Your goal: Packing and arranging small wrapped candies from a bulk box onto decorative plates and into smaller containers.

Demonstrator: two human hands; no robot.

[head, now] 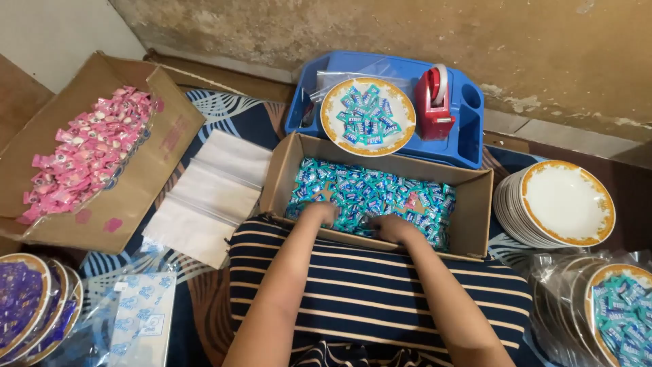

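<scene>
Both my hands reach into a cardboard box (pixel 479 204) in front of me, filled with several small blue-wrapped candies (pixel 370 187). My left hand (pixel 320 213) is buried in the candies at the box's near left, fingers curled down into them. My right hand (pixel 390 226) rests on the candies at the near middle, fingers hidden among the wrappers. Whether either hand grips candies cannot be told. Beyond the box, a gold-rimmed white plate (pixel 367 115) holding blue candies sits on a blue tray (pixel 470 136).
A red tape dispenser (pixel 435 102) stands on the tray. A box of pink candies (pixel 88 153) lies left, clear plastic bags (pixel 210 194) beside it. Stacked empty plates (pixel 557 204) sit right; bagged plates of blue candies (pixel 621 312) lower right, purple ones (pixel 27 306) lower left.
</scene>
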